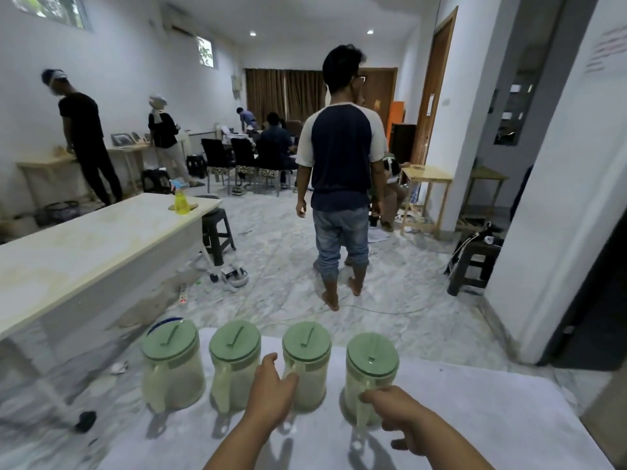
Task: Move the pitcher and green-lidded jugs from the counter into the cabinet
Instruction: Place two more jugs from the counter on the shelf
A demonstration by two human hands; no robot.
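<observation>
White walls (118,79) rise over a marbled grey floor (288,266). Brown curtains (283,93) hang at the far end. Ceiling spotlights (252,34) glow.

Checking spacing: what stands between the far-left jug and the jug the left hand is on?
One more green-lidded jug, seen in the head view.

Four green-lidded jugs (237,364) on the counter (492,418) — each hand's grip on a handle.
</observation>
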